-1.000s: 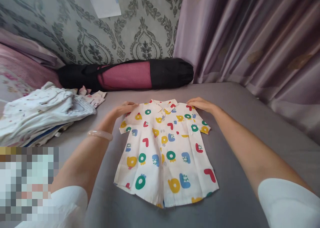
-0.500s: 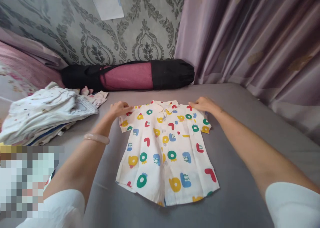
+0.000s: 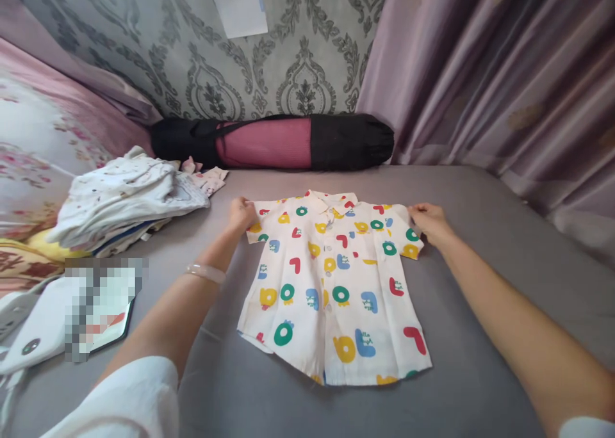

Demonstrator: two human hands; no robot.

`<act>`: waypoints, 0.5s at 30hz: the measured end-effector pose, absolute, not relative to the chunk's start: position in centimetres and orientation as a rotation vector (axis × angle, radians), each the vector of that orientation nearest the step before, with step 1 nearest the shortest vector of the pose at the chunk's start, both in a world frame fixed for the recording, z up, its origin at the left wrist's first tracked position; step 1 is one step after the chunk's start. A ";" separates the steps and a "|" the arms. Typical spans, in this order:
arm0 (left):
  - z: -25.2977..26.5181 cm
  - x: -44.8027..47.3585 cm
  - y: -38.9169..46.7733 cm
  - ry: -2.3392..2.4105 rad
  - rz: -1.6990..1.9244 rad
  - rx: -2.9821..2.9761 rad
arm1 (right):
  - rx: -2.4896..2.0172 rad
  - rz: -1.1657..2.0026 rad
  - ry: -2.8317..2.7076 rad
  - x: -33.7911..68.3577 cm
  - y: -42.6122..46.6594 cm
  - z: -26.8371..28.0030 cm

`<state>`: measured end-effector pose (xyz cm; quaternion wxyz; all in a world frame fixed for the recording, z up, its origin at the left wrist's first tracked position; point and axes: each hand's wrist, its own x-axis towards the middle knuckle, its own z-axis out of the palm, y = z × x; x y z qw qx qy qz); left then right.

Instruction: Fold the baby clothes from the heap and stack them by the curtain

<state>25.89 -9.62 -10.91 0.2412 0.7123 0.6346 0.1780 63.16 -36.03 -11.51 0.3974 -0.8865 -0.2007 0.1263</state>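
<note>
A small white short-sleeved button-up shirt [image 3: 331, 284], printed with red, yellow, green and blue shapes, lies spread front side up with its collar away from me. At its left sleeve edge, my left hand [image 3: 241, 214] is closed with the fingers pinching the cloth. My right hand [image 3: 429, 221] pinches the outer edge of the other sleeve, thumb and fingers together. Both sleeves are drawn out sideways, and a few soft creases run down the shirt's body.
The shirt lies on a grey sheet [image 3: 461, 399]. A pile of folded clothes [image 3: 129, 198] sits on the left. Closer to me are a white device with a cable [image 3: 43, 329] and a partly blurred phone [image 3: 113, 316]. A black and pink roll bag [image 3: 269, 142] lies along the wall.
Both hands have shifted outward from the shoulders to the sleeve edges. The shirt lies much as before, its sleeves held at their ends. The view has swung a little left.
</note>
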 end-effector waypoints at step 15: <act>-11.3 25.0 -11.1 1.776 0.479 2.312 | -2.444 -0.023 -0.684 62.6 -37.5 -12.5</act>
